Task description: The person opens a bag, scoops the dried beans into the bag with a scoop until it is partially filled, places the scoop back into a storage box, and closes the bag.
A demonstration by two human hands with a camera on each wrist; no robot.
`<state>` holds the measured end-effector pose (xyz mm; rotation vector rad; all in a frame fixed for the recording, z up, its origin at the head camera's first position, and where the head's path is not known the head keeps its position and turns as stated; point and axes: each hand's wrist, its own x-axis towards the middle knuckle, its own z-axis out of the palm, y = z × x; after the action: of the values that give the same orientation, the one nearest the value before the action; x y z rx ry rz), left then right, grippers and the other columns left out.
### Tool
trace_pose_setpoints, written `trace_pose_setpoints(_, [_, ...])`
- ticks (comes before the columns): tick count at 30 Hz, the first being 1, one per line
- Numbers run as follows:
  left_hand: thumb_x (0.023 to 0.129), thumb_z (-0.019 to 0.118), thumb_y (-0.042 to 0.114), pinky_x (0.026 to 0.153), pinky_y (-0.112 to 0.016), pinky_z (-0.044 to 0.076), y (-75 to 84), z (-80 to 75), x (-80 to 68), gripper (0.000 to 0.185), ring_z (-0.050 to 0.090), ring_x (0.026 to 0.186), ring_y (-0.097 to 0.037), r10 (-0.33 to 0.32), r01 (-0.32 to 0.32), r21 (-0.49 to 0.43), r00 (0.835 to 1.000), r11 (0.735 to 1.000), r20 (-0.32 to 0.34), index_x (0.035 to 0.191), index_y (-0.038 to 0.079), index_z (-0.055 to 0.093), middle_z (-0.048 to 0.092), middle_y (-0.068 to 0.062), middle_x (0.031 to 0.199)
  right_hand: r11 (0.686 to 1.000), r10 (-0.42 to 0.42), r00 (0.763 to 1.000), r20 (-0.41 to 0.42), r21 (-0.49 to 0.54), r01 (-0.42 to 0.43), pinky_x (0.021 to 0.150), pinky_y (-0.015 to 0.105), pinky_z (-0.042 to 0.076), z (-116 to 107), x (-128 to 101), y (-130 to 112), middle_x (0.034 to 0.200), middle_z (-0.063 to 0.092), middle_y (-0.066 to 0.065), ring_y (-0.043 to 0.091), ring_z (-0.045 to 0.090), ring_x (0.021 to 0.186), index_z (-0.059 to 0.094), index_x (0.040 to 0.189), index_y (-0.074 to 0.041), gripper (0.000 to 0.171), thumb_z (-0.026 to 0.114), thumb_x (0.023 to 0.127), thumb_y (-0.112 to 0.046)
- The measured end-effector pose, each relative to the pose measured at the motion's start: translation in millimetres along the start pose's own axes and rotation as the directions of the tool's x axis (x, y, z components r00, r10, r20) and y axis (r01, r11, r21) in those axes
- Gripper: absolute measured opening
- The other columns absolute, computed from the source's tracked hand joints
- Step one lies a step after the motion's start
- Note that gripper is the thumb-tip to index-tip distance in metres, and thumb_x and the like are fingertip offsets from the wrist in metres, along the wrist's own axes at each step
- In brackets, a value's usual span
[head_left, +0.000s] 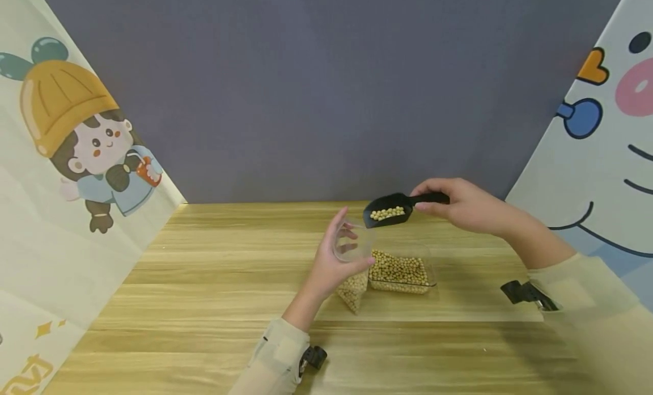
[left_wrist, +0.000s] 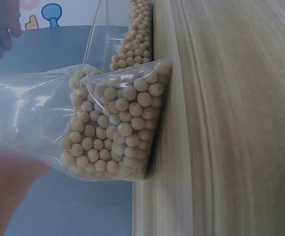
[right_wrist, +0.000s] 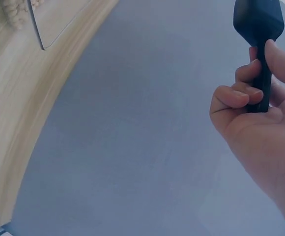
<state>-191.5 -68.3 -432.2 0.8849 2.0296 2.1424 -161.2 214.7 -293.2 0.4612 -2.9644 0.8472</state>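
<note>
My right hand (head_left: 461, 205) grips the handle of a black scoop (head_left: 388, 205), which carries some soybeans (head_left: 388, 213). In the right wrist view, the fingers wrap round its handle (right_wrist: 263, 78). At the middle of the table, my left hand (head_left: 329, 264) holds a clear plastic bag (head_left: 352, 287) by its upper part, thumb and fingers curved round the mouth. Soybeans fill the bag's lower part (left_wrist: 113, 128), its base close to or on the tabletop. The scoop hangs above and just right of the bag's mouth, apart from it.
A clear rectangular container (head_left: 433, 281) with soybeans stands right beside the bag on the wooden table (head_left: 204, 304). Behind rises a grey panel (head_left: 306, 100). Printed panels with cartoon figures (head_left: 97, 134) flank the table on both sides.
</note>
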Motion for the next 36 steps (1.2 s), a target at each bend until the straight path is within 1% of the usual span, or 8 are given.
trace_pose_setpoints(4, [0.078, 0.093, 0.015, 0.120, -0.057, 0.049, -0.9, -0.4, -0.5, 0.114, 0.053, 0.132, -0.038, 0.007, -0.007, 0.012, 1.000, 1.000, 0.012, 0.169, 0.029, 0.026, 0.046, -0.017, 0.148, 1.000, -0.007, 0.999, 0.031, -0.014, 0.008, 0.079, 0.036, 0.045, 2.6, 2.2, -8.4, 0.126, 0.071, 0.009, 0.019, 0.053, 0.082, 0.069, 0.133, -0.016, 0.029, 0.064, 0.107, -0.029])
trace_pose_setpoints(9, [0.078, 0.095, 0.024, 0.118, -0.050, 0.052, -1.5, -1.1, -0.4, 0.115, 0.053, 0.130, -0.030, 0.009, -0.010, 0.032, 1.000, 0.999, 0.023, 0.169, 0.028, 0.025, 0.047, -0.012, 0.146, 0.999, -0.034, 0.997, 0.063, -0.011, 0.034, 0.071, 0.032, 0.045, 6.0, 4.1, -15.4, 0.122, 0.072, 0.007, 0.016, 0.048, 0.070, 0.070, 0.129, -0.015, 0.025, 0.066, 0.106, -0.025])
trace_pose_setpoints(15, [0.078, 0.095, 0.031, 0.120, -0.050, 0.048, -1.1, -1.3, -0.5, 0.115, 0.048, 0.137, -0.029, 0.001, -0.003, 0.067, 0.999, 0.998, 0.036, 0.169, 0.030, 0.024, 0.046, -0.011, 0.150, 0.999, -0.047, 0.994, 0.095, -0.019, 0.049, 0.065, 0.031, 0.043, 7.5, 5.5, -20.7, 0.113, 0.073, 0.006, 0.016, 0.048, 0.070, 0.071, 0.125, -0.015, 0.021, 0.067, 0.105, -0.021])
trace_pose_setpoints(22, [0.078, 0.093, 0.018, 0.120, -0.054, 0.049, -0.1, -0.6, -0.8, 0.114, 0.051, 0.134, -0.027, 0.006, -0.008, 0.055, 1.000, 0.998, 0.027, 0.169, 0.029, 0.025, 0.047, -0.011, 0.148, 0.998, -0.043, 0.992, 0.119, -0.039, 0.047, 0.059, 0.029, 0.040, 3.9, 6.6, -25.1, 0.108, 0.072, 0.006, 0.015, 0.046, 0.066, 0.071, 0.126, -0.015, 0.022, 0.068, 0.105, -0.022])
trace_pose_setpoints(26, [0.079, 0.094, 0.022, 0.118, -0.055, 0.051, -0.4, -0.9, 0.6, 0.113, 0.053, 0.131, -0.034, 0.020, -0.021, 0.032, 0.999, 0.999, 0.027, 0.169, 0.027, 0.026, 0.047, -0.017, 0.147, 0.997, -0.047, 0.993, 0.109, -0.049, 0.053, 0.061, 0.029, 0.041, -0.8, 5.2, -26.1, 0.109, 0.072, 0.005, 0.015, 0.047, 0.068, 0.072, 0.126, -0.015, 0.022, 0.068, 0.105, -0.022])
trace_pose_setpoints(30, [0.079, 0.095, 0.027, 0.117, -0.056, 0.051, -1.9, -1.8, 1.1, 0.113, 0.053, 0.132, -0.043, 0.020, -0.020, 0.026, 1.000, 0.999, 0.023, 0.169, 0.028, 0.026, 0.044, -0.026, 0.150, 0.998, -0.029, 0.995, 0.099, -0.059, 0.035, 0.059, 0.029, 0.040, -5.6, 3.3, -23.5, 0.101, 0.068, 0.003, 0.014, 0.045, 0.064, 0.071, 0.126, -0.016, 0.023, 0.067, 0.105, -0.024])
trace_pose_setpoints(34, [0.079, 0.094, 0.021, 0.118, -0.056, 0.051, -2.1, -2.0, 0.8, 0.113, 0.053, 0.131, -0.037, 0.014, -0.015, 0.022, 1.000, 1.000, 0.006, 0.169, 0.029, 0.026, 0.045, -0.024, 0.149, 0.999, 0.002, 0.996, 0.085, -0.053, 0.003, 0.058, 0.030, 0.040, -9.0, -1.4, -14.5, 0.094, 0.063, 0.003, 0.012, 0.042, 0.059, 0.069, 0.129, -0.018, 0.025, 0.066, 0.106, -0.027])
trace_pose_setpoints(36, [0.079, 0.093, 0.016, 0.119, -0.054, 0.051, -1.4, -1.6, 0.4, 0.113, 0.053, 0.130, -0.032, 0.012, -0.012, 0.019, 1.000, 1.000, 0.002, 0.169, 0.029, 0.026, 0.046, -0.023, 0.150, 0.999, 0.022, 0.997, 0.075, -0.045, -0.018, 0.059, 0.030, 0.040, -9.8, -6.0, -7.2, 0.100, 0.065, 0.004, 0.012, 0.040, 0.058, 0.068, 0.132, -0.017, 0.028, 0.066, 0.107, -0.028])
